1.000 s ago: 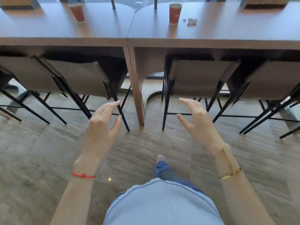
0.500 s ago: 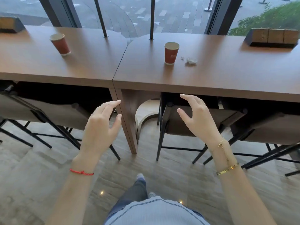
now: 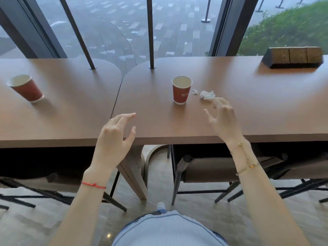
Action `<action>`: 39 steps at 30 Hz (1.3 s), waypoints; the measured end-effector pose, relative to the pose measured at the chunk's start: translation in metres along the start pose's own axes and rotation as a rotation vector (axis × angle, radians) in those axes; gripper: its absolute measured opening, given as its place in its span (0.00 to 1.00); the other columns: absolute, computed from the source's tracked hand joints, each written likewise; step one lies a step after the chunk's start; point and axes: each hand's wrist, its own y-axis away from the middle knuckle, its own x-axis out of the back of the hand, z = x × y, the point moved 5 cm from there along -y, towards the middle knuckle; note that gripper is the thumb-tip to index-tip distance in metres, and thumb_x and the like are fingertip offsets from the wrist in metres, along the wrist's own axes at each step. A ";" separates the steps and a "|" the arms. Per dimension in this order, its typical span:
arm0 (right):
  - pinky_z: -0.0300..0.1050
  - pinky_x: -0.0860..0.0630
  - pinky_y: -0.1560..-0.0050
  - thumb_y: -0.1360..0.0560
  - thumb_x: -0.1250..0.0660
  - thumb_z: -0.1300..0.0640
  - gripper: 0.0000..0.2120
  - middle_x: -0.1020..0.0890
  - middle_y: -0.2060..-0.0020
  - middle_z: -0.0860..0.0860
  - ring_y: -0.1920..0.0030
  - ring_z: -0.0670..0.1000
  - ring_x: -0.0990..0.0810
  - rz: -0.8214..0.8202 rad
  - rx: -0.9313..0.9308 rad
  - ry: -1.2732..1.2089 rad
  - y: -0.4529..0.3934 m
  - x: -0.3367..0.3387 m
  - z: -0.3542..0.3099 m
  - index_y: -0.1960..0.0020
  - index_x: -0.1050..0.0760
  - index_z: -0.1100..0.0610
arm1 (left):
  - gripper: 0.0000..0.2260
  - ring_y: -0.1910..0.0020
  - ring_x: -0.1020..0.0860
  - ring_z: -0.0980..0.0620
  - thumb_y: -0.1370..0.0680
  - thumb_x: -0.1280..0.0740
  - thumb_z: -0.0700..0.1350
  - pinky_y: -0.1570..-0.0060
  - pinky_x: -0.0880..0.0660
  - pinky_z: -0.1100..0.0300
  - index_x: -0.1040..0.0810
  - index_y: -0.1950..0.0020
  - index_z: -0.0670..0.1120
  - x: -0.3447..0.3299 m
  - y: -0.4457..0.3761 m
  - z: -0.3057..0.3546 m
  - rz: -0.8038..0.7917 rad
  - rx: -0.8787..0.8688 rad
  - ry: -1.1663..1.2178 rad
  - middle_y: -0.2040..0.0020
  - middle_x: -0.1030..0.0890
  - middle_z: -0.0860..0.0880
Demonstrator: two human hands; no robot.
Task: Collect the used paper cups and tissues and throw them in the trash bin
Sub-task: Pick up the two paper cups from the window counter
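Head view: right hand [image 3: 221, 119] over the right desk [image 3: 257, 107], fingers spread and empty, fingertips just short of the crumpled tissue [image 3: 207, 94] beside the upright red cup [image 3: 181, 90] mid-desk. Left hand [image 3: 115, 137] relaxed, empty, over the near edge. Second cup [image 3: 25, 88] on the left desk [image 3: 67, 110], toward its left end.

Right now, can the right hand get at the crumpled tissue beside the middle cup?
Probably yes: the right hand is open, fingers just short of the crumpled tissue, nothing between them.
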 end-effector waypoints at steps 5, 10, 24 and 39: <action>0.49 0.28 0.41 0.24 0.35 0.60 0.16 0.23 0.39 0.54 0.39 0.58 0.28 0.008 -0.114 0.046 -0.056 -0.026 0.023 0.36 0.25 0.56 | 0.17 0.37 0.25 0.52 0.22 0.34 0.44 0.37 0.27 0.49 0.26 0.32 0.49 -0.023 -0.043 -0.015 -0.048 -0.025 0.011 0.37 0.23 0.52; 0.52 0.30 0.39 0.23 0.36 0.57 0.18 0.24 0.38 0.54 0.39 0.59 0.30 -0.076 -0.144 0.117 -0.087 -0.049 0.042 0.34 0.26 0.55 | 0.17 0.36 0.26 0.51 0.22 0.33 0.42 0.35 0.29 0.49 0.24 0.33 0.46 -0.042 -0.062 -0.023 -0.072 0.004 0.023 0.38 0.22 0.50; 0.40 0.33 0.53 0.24 0.38 0.66 0.08 0.21 0.53 0.55 0.50 0.58 0.25 -0.162 -0.033 0.066 -0.118 -0.079 0.055 0.53 0.20 0.60 | 0.17 0.35 0.28 0.53 0.22 0.33 0.42 0.35 0.30 0.50 0.25 0.33 0.48 -0.066 -0.077 -0.017 -0.086 0.107 0.023 0.37 0.23 0.51; 0.37 0.26 0.54 0.26 0.32 0.62 0.02 0.21 0.59 0.48 0.60 0.46 0.24 -0.041 0.272 -0.321 -0.138 -0.031 -0.044 0.55 0.19 0.58 | 0.18 0.35 0.27 0.53 0.22 0.33 0.42 0.35 0.29 0.50 0.26 0.31 0.48 -0.058 -0.068 -0.010 -0.057 0.135 0.016 0.37 0.23 0.51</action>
